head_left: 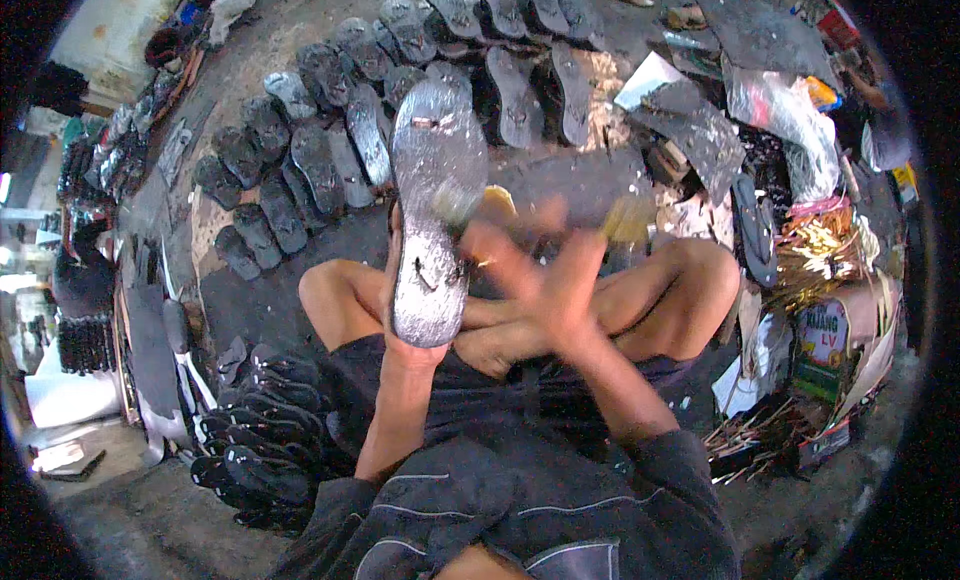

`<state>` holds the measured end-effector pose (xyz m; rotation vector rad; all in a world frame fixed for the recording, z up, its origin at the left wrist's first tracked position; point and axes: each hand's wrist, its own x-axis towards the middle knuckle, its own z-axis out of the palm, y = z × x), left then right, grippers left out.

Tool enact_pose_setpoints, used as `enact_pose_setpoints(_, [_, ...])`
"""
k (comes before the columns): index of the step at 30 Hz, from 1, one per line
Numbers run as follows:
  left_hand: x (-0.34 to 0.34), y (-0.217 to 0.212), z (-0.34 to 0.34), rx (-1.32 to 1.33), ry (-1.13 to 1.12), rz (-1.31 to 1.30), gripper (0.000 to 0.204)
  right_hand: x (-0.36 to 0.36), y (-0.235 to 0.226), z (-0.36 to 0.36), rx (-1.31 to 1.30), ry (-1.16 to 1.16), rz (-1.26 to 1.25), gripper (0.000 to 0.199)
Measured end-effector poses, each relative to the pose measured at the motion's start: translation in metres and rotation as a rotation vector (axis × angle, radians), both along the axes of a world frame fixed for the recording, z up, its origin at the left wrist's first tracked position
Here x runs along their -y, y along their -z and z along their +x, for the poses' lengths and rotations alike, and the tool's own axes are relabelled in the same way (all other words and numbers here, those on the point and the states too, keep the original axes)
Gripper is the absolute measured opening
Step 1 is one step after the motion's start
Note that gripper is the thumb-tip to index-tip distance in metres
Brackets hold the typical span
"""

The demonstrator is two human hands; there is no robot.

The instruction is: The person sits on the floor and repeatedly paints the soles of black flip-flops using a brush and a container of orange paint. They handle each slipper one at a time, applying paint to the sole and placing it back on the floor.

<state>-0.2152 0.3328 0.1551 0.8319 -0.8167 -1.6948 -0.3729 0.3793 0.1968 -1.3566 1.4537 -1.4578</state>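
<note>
A black sandal sole [428, 270], wet and glossy over most of its face, stands upright in front of my crossed legs. My left hand [412, 352] grips it from behind and below; most of its fingers are hidden by the sole. Beside the sole's right edge is my right hand [530, 280], smeared by motion. A blurred pale patch [457, 206] lies over the middle of the sole near those fingers, its kind unclear. Just beyond the right hand show a yellowish rounded thing [498, 200] and a blurred yellow piece [628, 220].
Several rows of black soles [318, 170] lie on the ground ahead and to the left. Finished-looking black sandals [265, 420] are piled by my left side. At the right are a single sandal [753, 230], clear plastic bags [795, 130], a printed box [830, 345] and scraps.
</note>
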Motion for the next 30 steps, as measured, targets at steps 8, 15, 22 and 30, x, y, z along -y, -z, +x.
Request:
enact_pose_setpoints(8, [-0.028,0.008,0.02,-0.004,0.495,0.239,0.057,0.076,-0.029,-0.096,-0.248,0.415,-0.162,0.026])
enact_pose_setpoints(15, [0.172,-0.022,-0.064,-0.006,0.182,0.052,0.034,0.066,0.002,-0.153,-0.135,0.691,0.028,0.026])
enact_pose_setpoints(22, [0.311,0.193,-0.103,-0.216,0.093,0.156,0.038,0.088,0.038,-0.138,0.019,0.591,0.123,0.033])
enact_pose_setpoints(30, [0.145,0.033,0.141,0.414,-0.24,0.02,0.032,0.058,0.062,-0.164,-0.316,0.696,0.344,0.057])
